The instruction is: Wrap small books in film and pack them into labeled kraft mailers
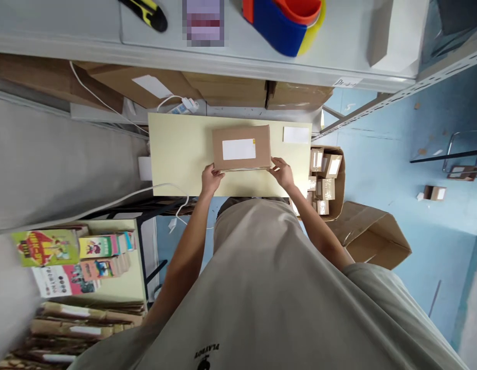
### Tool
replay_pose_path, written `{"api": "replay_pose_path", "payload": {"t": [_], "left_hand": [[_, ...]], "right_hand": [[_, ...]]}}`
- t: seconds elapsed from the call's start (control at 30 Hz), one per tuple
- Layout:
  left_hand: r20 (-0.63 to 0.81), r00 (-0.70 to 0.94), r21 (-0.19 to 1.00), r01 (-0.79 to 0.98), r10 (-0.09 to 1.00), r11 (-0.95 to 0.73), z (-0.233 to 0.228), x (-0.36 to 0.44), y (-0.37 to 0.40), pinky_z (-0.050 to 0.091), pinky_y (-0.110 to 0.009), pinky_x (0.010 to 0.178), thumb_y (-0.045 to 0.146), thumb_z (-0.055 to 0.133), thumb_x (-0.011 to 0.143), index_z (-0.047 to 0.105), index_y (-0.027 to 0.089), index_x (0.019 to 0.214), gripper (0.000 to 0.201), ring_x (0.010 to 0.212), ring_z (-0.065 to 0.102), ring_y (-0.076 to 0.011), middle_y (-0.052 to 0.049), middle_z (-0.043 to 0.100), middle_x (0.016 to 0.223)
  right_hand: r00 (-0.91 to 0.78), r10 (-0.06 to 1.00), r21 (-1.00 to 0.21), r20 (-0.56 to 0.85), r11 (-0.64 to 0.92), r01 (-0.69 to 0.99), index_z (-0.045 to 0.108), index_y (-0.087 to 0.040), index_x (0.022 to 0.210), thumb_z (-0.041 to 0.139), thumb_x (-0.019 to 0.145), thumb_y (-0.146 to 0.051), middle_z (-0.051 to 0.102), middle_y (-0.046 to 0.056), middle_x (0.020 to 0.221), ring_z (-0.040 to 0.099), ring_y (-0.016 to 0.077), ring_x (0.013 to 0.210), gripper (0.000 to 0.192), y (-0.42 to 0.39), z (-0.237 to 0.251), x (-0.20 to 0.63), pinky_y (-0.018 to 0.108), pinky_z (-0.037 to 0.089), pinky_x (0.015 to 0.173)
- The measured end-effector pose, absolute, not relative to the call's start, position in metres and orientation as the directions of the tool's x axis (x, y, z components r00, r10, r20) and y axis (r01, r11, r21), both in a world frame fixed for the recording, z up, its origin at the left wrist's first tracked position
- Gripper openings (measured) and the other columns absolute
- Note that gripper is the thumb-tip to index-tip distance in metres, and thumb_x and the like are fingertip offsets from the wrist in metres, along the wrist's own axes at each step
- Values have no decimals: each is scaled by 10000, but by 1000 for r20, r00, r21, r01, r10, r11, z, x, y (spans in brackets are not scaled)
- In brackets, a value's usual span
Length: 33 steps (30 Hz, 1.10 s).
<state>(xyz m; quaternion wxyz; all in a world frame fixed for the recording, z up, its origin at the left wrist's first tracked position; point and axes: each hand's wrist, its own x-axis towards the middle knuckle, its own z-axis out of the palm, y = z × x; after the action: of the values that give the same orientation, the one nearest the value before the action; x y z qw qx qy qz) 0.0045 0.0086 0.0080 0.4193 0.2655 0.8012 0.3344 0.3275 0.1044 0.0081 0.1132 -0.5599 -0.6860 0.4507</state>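
Nearest the camera: the person's beige T-shirt (269, 288), both bare forearms reaching fwd from it. Lower left, a side shelf w/ colourful books (74, 252) and stacked flat cardboard (69, 329) below them.

Left hand (211, 180) sits at the near-left corner of the cardboard box (241, 148), fingers curled together and pressed against its near edge and left side. Right hand (281, 172) is at the near-right corner, fingers slightly spread, tips touching the box's right side and near edge. Can't tell if the box is lifted or just gripped; it looks flat on the surface.

The box lies roughly mid pale-yellow table (172, 154), a bit toward the far edge, white label (239, 149) facing up w/ a small yellow mark at the label's corner. A loose white slip (296, 134) lies on the table just right of the box, not touching it.

Right of the table, on the blue floor, an open carton (336, 198) holds several small labelled boxes; another empty open carton (371, 236) lies beside it. A white cable (118, 198) runs along the table's left.

Farther: brown boxes (231, 87) under a grey shelf (338, 56), which carries a red-blue-yellow tape dispenser (288, 20) and a yellow-black tool (146, 10).
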Motion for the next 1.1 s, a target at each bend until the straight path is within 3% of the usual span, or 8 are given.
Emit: {"api": "replay_pose_path", "payload": {"t": [0.13, 0.27, 0.37, 0.47, 0.6, 0.77, 0.9, 1.1], "left_hand": [[-475, -573, 757, 122, 668, 642, 7, 13, -5, 628, -498, 1222, 71, 647, 764, 775, 169, 1349, 607, 1348, 797, -312, -164, 794, 1468], [-193, -753, 724, 323, 629, 609, 23, 23, -7, 635, -502, 1216, 84, 595, 855, 740, 180, 1434, 604, 1403, 771, -311, -177, 767, 1501], [-5, -702, 696, 509, 712, 507, 45, 49, 14, 645, -449, 1197, 128, 567, 975, 744, 219, 1436, 502, 1381, 774, -281, -150, 777, 1459], [35, -545, 723, 593, 838, 355, 65, 91, 52, 630, -411, 1210, 195, 564, 1075, 756, 249, 1418, 397, 1374, 770, -261, -112, 801, 1408], [-101, -315, 758, 590, 944, 278, 72, 155, 105, 559, -450, 1306, 229, 552, 1128, 754, 262, 1475, 403, 1463, 714, -287, -96, 788, 1492], [-336, -160, 811, 452, 928, 372, 32, 208, 153, 584, -471, 1271, 220, 623, 1093, 700, 253, 1570, 484, 1463, 716, -308, -114, 731, 1602], [-496, -181, 760, 383, 849, 526, -18, 217, 181, 609, -459, 1200, 190, 687, 1040, 705, 221, 1532, 493, 1400, 744, -314, -154, 711, 1615], [-567, -272, 654, 426, 778, 626, -58, 210, 217, 586, -525, 1210, 108, 688, 947, 748, 187, 1406, 470, 1322, 771, -350, -178, 763, 1502]], "right_hand": [[-419, 804, -679, -422, 27, 734, 700, -254, 1642, 703, 1031, -195, 760, 118, 1603, 839, 320, 1216, 614, 112, -7, 341, 526, 693, 1157], [-315, 886, -625, -340, 37, 780, 680, -124, 1641, 690, 1105, -279, 695, 213, 1666, 674, 356, 1551, 559, 149, -19, 381, 539, 569, 1337], [-221, 927, -561, -302, 15, 828, 686, -118, 1621, 645, 1130, -279, 646, 223, 1716, 610, 360, 1617, 518, 191, -35, 409, 564, 523, 1377], [-281, 923, -542, -264, 99, 834, 699, -182, 1606, 639, 1126, -253, 572, 161, 1800, 502, 348, 1711, 489, 228, -54, 427, 591, 451, 1428], [-421, 876, -551, -235, 237, 800, 699, -201, 1607, 664, 1095, -188, 521, 118, 1849, 414, 330, 1772, 514, 255, -72, 439, 599, 352, 1480], [-477, 846, -566, -237, 279, 776, 746, -146, 1548, 544, 1114, -121, 661, 167, 1722, 590, 359, 1625, 480, 266, -77, 448, 627, 460, 1390], [-498, 829, -555, -254, 296, 777, 794, -127, 1464, 563, 1114, -130, 718, 177, 1654, 635, 368, 1543, 419, 271, -76, 451, 598, 505, 1345], [-515, 800, -513, -307, 317, 798, 804, -112, 1434, 556, 1096, -84, 711, 184, 1657, 643, 378, 1533, 420, 271, -69, 451, 573, 511, 1339]]}}
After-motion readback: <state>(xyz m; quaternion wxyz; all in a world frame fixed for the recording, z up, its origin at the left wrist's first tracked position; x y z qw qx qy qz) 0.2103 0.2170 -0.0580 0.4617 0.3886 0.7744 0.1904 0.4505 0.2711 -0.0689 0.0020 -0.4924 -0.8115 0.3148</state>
